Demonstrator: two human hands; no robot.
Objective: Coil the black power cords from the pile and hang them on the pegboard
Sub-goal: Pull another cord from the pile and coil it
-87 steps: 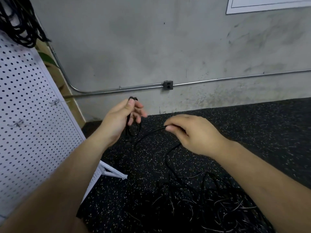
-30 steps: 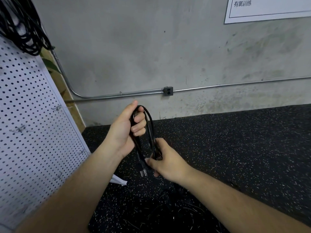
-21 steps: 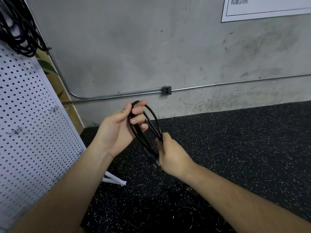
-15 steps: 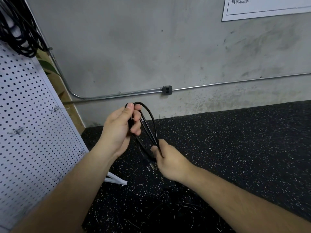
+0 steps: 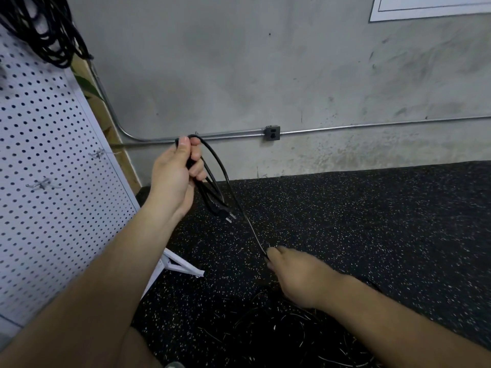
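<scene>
Gripping loops of the power cord point(image 5: 211, 193) in our left hand point(image 5: 172, 176), fingers curled round them, we pinched its tail w/ the right hand point(image 5: 297, 274), over the near pile point(image 5: 279, 322).

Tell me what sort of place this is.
Probably a gym or workshop-like storage room: speckled black rubber flooring, a bare concrete wall with exposed metal conduit, and a white pegboard holding coiled black cords.

dim, even light, soft shadows. the pegboard point(image 5: 47, 166) bows from wide-angle distortion. below it, the forearms blur; the image is soft and grainy.
</scene>
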